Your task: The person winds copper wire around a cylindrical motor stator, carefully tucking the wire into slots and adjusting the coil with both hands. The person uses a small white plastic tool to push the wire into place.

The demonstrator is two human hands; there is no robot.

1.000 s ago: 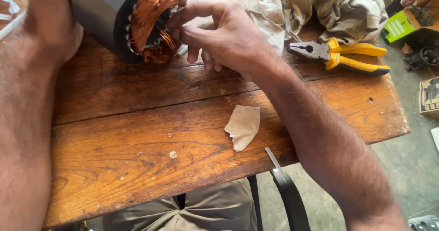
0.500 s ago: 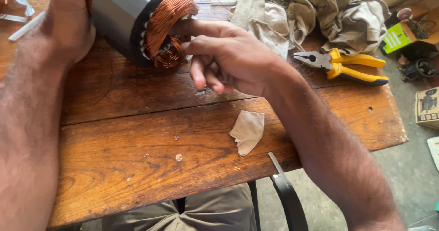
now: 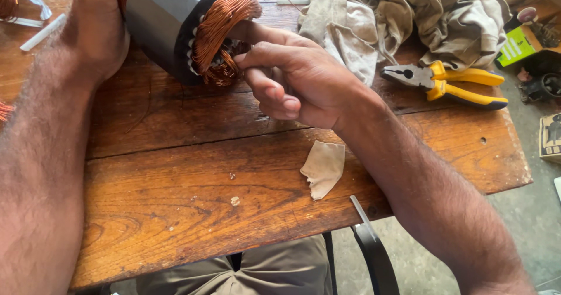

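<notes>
Motor stator [image 3: 169, 26] lying on its side at the far left of the wooden tabletop [image 3: 193, 213]. Compared with a second ago, the right hand [image 3: 292, 79] has drawn back slightly from the copper winding [image 3: 225, 32], its fingertips now closed in a pinch on strands at the coil's near edge; work on the winding appears under way. The left hand [image 3: 96, 35] rests clasped over the housing. The stator's long axis runs left to right, its open end facing right toward the pliers [image 3: 447, 83]. A paper scrap [image 3: 323, 167] lies nearer.
</notes>
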